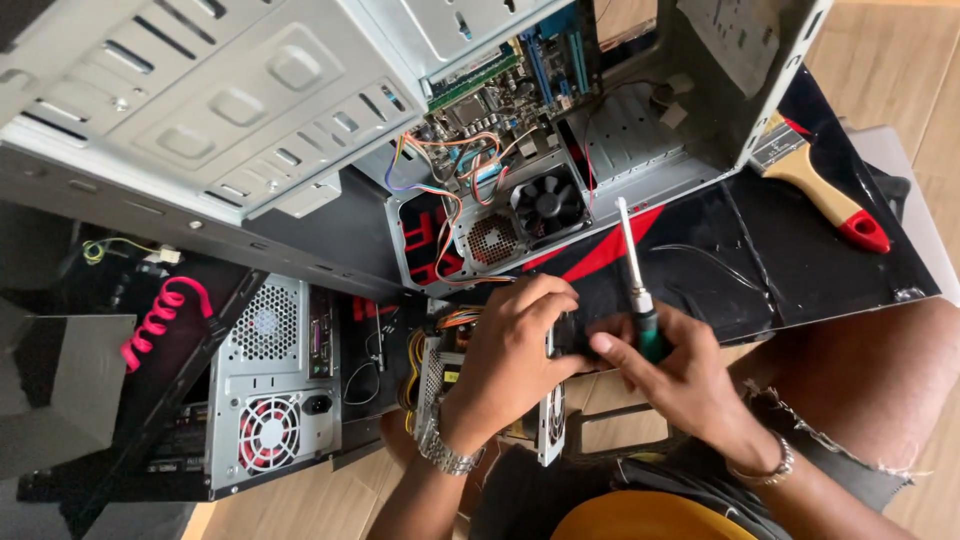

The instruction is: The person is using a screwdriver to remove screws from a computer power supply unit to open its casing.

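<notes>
A small black component (pixel 572 330) is gripped at the table's near edge by the left hand (pixel 510 350), fingers curled over its top; it is also pinched by the thumb of the right hand (pixel 670 375), in which a green-handled screwdriver (pixel 634 285) is clasped, shaft pointing away; just beyond, an open computer case (pixel 640 130) is seen, with a motherboard (pixel 510 85), coloured wires (pixel 455 165) and a black fan (pixel 547 205) inside; a paintbrush (pixel 825 190) lies to the right on the black table (pixel 820 270).

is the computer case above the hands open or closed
Open: the computer case has no side panel, so its motherboard, coloured wires and black fan show.
</notes>
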